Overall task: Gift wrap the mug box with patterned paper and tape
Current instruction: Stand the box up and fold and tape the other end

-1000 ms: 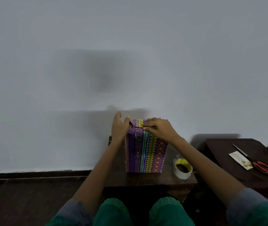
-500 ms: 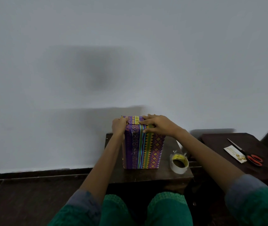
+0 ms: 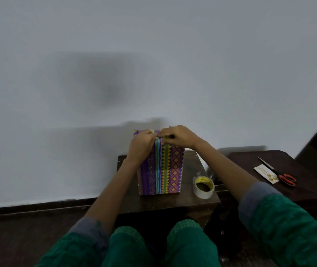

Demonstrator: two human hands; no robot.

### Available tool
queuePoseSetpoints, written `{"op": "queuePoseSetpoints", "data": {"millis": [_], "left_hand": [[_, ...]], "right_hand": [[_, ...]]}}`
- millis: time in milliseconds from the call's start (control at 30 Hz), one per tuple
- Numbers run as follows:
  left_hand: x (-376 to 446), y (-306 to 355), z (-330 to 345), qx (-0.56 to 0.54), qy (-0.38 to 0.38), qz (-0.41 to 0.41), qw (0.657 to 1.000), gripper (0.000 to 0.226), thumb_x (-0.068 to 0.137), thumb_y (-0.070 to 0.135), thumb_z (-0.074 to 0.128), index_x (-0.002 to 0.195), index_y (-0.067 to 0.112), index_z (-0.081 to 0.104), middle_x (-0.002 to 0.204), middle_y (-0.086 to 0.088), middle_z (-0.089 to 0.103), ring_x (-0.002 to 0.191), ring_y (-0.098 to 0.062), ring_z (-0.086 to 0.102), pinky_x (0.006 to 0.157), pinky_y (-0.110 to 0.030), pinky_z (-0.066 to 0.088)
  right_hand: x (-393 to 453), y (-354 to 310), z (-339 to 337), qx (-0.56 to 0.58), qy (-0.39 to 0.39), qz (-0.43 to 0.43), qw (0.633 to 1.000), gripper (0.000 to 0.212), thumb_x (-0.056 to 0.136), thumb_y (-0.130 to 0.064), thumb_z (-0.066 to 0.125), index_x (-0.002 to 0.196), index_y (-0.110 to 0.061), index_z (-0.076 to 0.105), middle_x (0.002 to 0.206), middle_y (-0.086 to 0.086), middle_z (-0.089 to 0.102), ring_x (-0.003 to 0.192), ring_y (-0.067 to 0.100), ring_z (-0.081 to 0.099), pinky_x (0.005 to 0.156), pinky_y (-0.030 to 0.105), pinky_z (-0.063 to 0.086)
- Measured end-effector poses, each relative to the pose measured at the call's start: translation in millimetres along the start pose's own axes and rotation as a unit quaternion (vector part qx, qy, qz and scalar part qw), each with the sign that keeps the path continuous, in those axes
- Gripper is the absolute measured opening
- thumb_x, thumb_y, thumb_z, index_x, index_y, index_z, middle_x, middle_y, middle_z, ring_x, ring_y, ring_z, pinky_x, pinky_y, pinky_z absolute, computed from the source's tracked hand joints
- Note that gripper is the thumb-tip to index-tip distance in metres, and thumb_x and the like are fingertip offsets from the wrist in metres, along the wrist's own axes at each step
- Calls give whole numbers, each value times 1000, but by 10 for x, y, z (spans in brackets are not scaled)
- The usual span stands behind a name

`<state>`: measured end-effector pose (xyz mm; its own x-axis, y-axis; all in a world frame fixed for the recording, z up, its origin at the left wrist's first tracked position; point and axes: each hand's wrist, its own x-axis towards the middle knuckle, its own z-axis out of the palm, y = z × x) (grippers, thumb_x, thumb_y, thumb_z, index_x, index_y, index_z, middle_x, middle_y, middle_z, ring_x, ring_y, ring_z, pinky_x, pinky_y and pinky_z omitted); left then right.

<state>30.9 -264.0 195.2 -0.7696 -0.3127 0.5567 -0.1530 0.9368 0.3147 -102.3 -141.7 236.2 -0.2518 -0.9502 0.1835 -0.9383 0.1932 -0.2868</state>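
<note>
We see the box (image 3: 162,170) standing upright on a small dark counter (image 3: 202,201) by the wall, wrapped in purple, green and orange patterned paper. Our left hand (image 3: 141,146) lies over its top left corner, fingers curled down onto the paper at the top edge. Our right hand (image 3: 178,136) rests on the top from the right, fingers bent and pressing the fold; whether they pinch anything we cannot tell. The two hands touch at the top middle. A tape roll (image 3: 203,186) sits just right of the box. Scissors (image 3: 278,173) and a card (image 3: 265,173) lie on a second counter (image 3: 250,162), far right.
</note>
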Motion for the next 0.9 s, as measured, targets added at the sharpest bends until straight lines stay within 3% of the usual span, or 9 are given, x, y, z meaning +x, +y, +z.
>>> {"op": "queuePoseSetpoints", "data": {"millis": [100,133,167,267,367,500,600,733,900], "left_hand": [[21,-24,21,-10,-5,-31,999,25,96,16,47,101,6,70,97,-12,62,89,-28,59,68,-35,45],[35,-16,28,-17,-7,-40,999,26,97,17,46,101,5,69,98,-12,61,90,-28,58,70,-36,44],[43,-11,43,-25,-6,-45,999,27,97,17,45,101,5,69,98,-12,60,91,-28,57,71,-37,44],[66,6,113,-56,5,-67,996,27,97,16,44,97,3,68,98,-10,59,92,-24,55,72,-31,40],[101,-14,139,-79,17,-92,992,27,97,15,44,96,2,68,95,-10,59,87,-22,55,69,-24,32],[132,-67,170,-67,31,-79,994,26,96,14,47,107,3,68,98,-12,61,90,-26,55,70,-23,33],[144,-101,214,-47,46,-67,996,24,95,11,50,108,4,69,98,-14,63,91,-27,57,71,-25,35],[133,-104,221,-41,57,-62,996,21,93,9,53,106,5,70,93,-12,64,88,-27,59,70,-26,38],[102,-106,206,-43,60,-51,996,21,92,9,55,106,5,71,92,-11,65,88,-25,58,69,-25,36]], "right_hand": [[-365,279,146,110,236,65,963,22,87,-23,66,106,-13,71,109,4,70,103,19,62,94,31,43],[-514,435,214,108,288,109,945,20,89,-22,63,104,-11,71,106,5,70,102,21,62,91,30,44],[-671,601,297,82,292,159,940,19,90,-19,61,103,-10,71,105,7,70,101,23,61,88,29,44],[-1139,1125,741,17,107,302,947,25,90,-8,54,109,-7,69,107,13,67,99,28,61,85,36,50],[-1477,1429,1230,-32,0,337,941,29,91,-8,48,114,-10,66,112,12,64,100,25,58,86,36,50],[-1473,1559,1424,-16,-68,337,939,35,94,-6,43,128,-5,52,130,13,49,122,28,41,98,34,37],[-1282,1680,1389,-8,-120,317,941,40,96,-9,42,136,-6,43,136,14,44,126,30,37,102,36,35],[-1102,1794,1321,51,-176,289,940,33,96,-12,47,127,-15,58,129,8,58,117,24,53,96,30,42],[-1008,1846,1393,100,-139,307,936,24,90,-26,62,105,-11,72,110,6,69,104,20,61,92,34,48]]}}
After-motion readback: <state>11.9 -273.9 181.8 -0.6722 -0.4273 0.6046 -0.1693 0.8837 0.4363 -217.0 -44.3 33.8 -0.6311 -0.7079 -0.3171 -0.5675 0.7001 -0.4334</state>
